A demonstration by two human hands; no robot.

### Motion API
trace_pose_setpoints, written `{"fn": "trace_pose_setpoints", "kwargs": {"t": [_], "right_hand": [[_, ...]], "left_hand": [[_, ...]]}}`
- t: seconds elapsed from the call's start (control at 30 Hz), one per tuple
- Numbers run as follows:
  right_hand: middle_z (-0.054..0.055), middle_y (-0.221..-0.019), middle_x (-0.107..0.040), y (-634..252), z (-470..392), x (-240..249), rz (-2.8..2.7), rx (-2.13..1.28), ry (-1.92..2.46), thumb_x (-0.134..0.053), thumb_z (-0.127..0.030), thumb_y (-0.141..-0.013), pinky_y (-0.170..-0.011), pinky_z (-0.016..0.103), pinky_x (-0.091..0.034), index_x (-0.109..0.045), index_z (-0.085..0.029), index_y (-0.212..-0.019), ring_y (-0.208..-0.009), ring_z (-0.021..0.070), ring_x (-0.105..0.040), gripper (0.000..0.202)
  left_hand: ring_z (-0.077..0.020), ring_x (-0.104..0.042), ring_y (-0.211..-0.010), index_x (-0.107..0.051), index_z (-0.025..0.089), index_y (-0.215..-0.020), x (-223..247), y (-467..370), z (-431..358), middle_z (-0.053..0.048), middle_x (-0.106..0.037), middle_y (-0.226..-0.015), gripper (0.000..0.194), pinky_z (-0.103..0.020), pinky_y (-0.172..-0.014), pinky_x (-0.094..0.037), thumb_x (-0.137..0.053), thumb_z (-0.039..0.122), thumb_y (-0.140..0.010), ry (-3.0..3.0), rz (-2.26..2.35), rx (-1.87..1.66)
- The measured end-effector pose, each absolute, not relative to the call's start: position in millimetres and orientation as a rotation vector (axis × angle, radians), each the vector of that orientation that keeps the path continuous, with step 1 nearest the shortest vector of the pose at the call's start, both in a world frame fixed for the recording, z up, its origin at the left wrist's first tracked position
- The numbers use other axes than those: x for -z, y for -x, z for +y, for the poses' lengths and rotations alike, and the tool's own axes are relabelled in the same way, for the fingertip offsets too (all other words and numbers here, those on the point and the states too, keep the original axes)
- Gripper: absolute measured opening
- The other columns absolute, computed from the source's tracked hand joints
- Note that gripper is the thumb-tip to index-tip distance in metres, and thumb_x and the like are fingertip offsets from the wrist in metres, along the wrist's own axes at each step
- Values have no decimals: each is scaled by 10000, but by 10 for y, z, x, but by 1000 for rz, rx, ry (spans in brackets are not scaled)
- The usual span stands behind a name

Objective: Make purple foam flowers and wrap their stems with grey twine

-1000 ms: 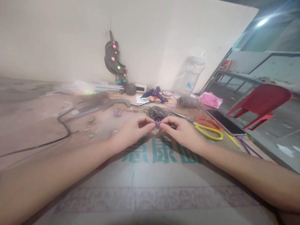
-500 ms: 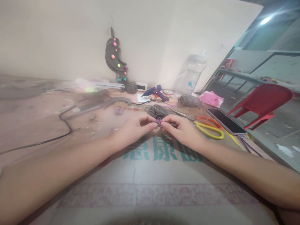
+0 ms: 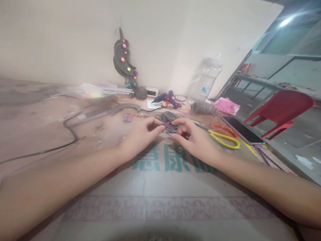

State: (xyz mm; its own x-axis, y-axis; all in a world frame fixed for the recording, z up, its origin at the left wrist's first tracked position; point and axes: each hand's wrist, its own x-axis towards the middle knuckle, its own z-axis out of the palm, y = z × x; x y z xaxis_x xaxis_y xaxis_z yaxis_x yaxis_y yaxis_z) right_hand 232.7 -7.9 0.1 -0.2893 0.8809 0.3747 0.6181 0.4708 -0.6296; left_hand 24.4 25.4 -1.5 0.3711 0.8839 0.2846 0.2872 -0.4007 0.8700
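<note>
My left hand (image 3: 147, 133) pinches a small purple and grey piece (image 3: 165, 124) between thumb and forefinger; the fingers cover most of it. Opposite it, my right hand (image 3: 192, 139) has its thumb and forefinger apart and its other fingers curled. A thin silver tip (image 3: 169, 133) sticks out at the right thumb, seemingly part of a slim tool in that hand. Its kind cannot be made out. Just behind the fingertips lies a loose bundle of grey yarn (image 3: 167, 117). Both hands are above a printed sheet (image 3: 155, 187) with green characters.
Right of my right hand lie scissors (image 3: 225, 142) with yellow and orange handles and a phone (image 3: 242, 130). Behind are a blue glue gun (image 3: 168, 98), a grey yarn roll (image 3: 202, 108) and a clear bottle (image 3: 207, 78). A black cable (image 3: 75, 134) crosses the left side.
The fingertips have come apart from the small piece they held together. My right forefinger has lifted away from its thumb, and a silver tip now shows.
</note>
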Motion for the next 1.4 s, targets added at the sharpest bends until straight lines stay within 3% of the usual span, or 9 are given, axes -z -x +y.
{"fn": "trace_pose_setpoints", "kwargs": {"t": [0.1,0.2,0.33,0.6,0.87,1.07,1.17,1.23,1.4], "right_hand": [[10,-774,-651,-2395,-20,11,-2142,-85,1170,-588,-282,-936,-641,288,-449,-643,-208,-1039,-659,142,-571,138],[43,-836,-704,-2419,14,17,-2213,24,1074,-556,-282,-966,-684,295,-477,-680,-206,-938,-726,159,-623,148],[49,-859,-720,-2389,-25,-7,-2298,123,971,-533,-247,-979,-731,296,-495,-685,-205,-963,-799,169,-655,158],[77,-818,-710,-2343,-75,-47,-2501,378,901,-443,-251,-1013,-669,306,-472,-712,-180,-963,-756,186,-632,283],[120,-1007,-713,-2588,-52,-266,-2404,545,846,-562,-415,-954,-762,381,-496,-680,-210,-981,-907,257,-666,238],[72,-797,-665,-2769,114,-512,-1953,396,1172,-522,-339,-958,-716,379,-479,-618,-229,-865,-745,226,-624,174],[68,-888,-713,-2872,342,-462,-2030,158,1353,-552,-297,-926,-778,384,-500,-660,-222,-857,-845,239,-657,148],[72,-994,-735,-2934,507,-410,-2051,54,1428,-570,-266,-904,-832,394,-514,-694,-203,-969,-907,239,-674,154],[143,-1236,-698,-2871,929,-403,-2115,-166,1585,-614,-249,-886,-938,395,-514,-622,-130,-1288,-1037,241,-679,419]], "left_hand": [[-174,-620,-809,-706,167,-876,34,-248,267,-33,-715,-872,181,-277,-734,-452,-601,313,-891,-1882,981,-979],[-178,-621,-802,-715,174,-873,46,-254,271,-33,-717,-865,189,-277,-718,-455,-595,318,-888,-1880,953,-963],[-171,-617,-784,-712,182,-841,38,-254,263,-21,-711,-842,194,-279,-734,-457,-579,313,-895,-1876,926,-964],[-178,-605,-784,-691,182,-801,34,-253,262,-22,-696,-809,210,-275,-716,-445,-590,350,-879,-1883,938,-951],[-180,-614,-798,-705,184,-849,46,-255,261,-21,-699,-843,183,-278,-724,-444,-604,333,-879,-1856,943,-960],[-174,-611,-776,-713,177,-844,90,-254,293,-29,-707,-841,171,-270,-682,-440,-643,333,-854,-1830,964,-955],[-174,-620,-789,-723,182,-860,103,-260,301,-28,-719,-861,158,-276,-705,-447,-634,313,-858,-1841,955,-970],[-176,-625,-797,-725,183,-874,105,-267,300,-27,-722,-864,158,-281,-722,-451,-627,306,-861,-1840,959,-970],[-174,-622,-808,-706,167,-860,105,-277,300,-31,-716,-870,158,-280,-730,-443,-628,304,-863,-1824,956,-957]]}}
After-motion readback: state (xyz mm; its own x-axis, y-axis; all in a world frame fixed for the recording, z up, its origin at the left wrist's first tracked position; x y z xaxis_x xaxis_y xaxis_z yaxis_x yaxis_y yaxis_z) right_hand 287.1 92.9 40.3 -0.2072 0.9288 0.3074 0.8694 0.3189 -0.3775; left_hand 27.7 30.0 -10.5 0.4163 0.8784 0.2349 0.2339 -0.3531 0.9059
